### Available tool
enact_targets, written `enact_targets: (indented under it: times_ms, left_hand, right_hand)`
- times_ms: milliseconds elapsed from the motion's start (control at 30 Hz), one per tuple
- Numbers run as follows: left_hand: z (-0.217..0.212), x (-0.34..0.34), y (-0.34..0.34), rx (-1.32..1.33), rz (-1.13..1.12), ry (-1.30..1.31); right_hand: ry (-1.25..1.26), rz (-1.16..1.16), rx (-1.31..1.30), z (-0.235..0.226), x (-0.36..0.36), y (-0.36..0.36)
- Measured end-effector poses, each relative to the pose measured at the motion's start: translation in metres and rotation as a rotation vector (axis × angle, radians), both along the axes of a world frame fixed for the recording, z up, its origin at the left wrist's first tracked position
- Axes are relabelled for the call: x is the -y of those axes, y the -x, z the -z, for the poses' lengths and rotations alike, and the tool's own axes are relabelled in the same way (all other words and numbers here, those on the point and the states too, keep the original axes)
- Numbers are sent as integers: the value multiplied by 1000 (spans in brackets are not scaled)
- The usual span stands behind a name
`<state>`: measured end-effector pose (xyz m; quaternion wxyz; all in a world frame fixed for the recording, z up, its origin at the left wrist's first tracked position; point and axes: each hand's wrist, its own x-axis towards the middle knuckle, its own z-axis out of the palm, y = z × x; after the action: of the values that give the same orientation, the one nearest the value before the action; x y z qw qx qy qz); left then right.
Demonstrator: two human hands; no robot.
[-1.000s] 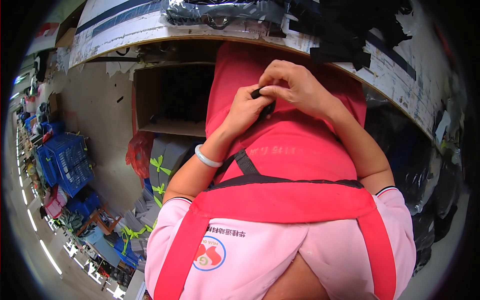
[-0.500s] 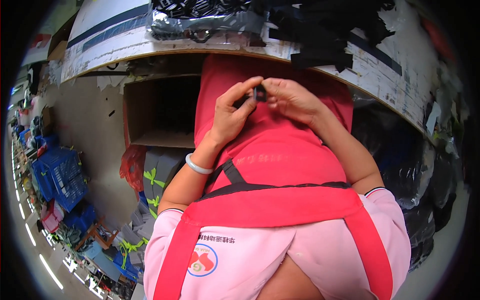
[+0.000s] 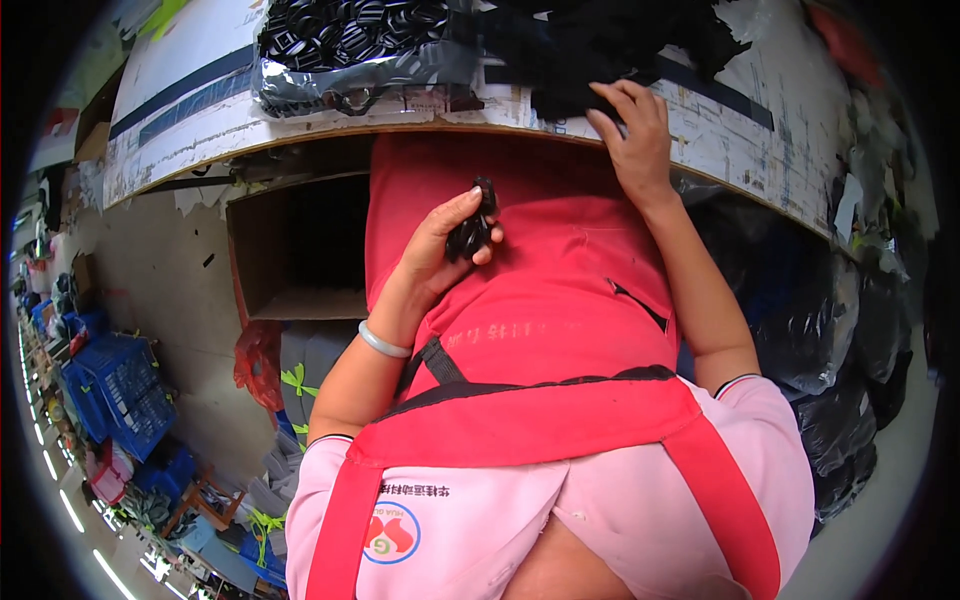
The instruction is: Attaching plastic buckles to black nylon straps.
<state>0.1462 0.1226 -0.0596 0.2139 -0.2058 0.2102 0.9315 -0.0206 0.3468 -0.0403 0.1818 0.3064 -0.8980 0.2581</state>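
At the left, my blue crate (image 3: 130, 390) stands well apart from me, then a red plastic bag (image 3: 258, 365) nearer. Far ahead on the table (image 3: 190, 125), a clear bag of black buckles (image 3: 350, 35) lies open. My left hand (image 3: 432, 245) curls around a small bunch of black pieces (image 3: 472, 230), thumb on top, the bunch poking out past its right side. Farther right, black cloth (image 3: 600, 55) lies on the table; my right hand (image 3: 643, 145) is at its near edge, thumb and fingers parted; I can't tell whether they touch it.
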Motion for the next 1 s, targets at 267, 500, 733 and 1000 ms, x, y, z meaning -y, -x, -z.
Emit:
enact_targets:
  times_ms: [267, 500, 733, 1000]
  left_hand:
    - [11, 1, 3, -37, 2, 37]
    - [-10, -4, 4, -123, -5, 605]
    - [-24, -3, 13, -229, -201, 807]
    - [-17, -6, 11, -469, -315, 1309]
  right_hand:
    - [18, -40, -28, 4, 20, 32]
    - [204, -217, -193, -59, 36, 3]
    - [369, -239, 1313, -54, 49, -66]
    - [657, -126, 1668, -43, 58, -75]
